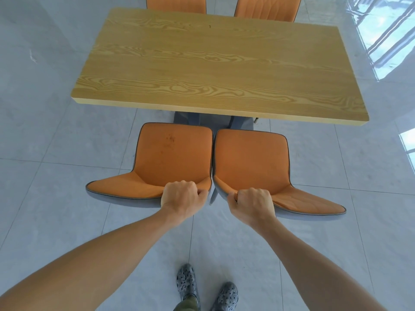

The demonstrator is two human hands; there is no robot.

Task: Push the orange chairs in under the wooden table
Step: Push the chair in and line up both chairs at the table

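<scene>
Orange chairs (211,158) gripped, short of table edge (224,111)

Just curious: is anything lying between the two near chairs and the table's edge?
No. In the head view, only bare floor and the table's grey base show between chairs and wooden table.

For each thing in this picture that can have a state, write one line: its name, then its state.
Left chair: near side, not yet under the table, backrest top gripped.
Right chair: beside it, also out, backrest top gripped.
Left hand: closed on the left chair's backrest.
Right hand: closed on the right chair's backrest.
Table: top bare.
Far chairs: two backrests showing at the far edge, seemingly pushed in.
</scene>
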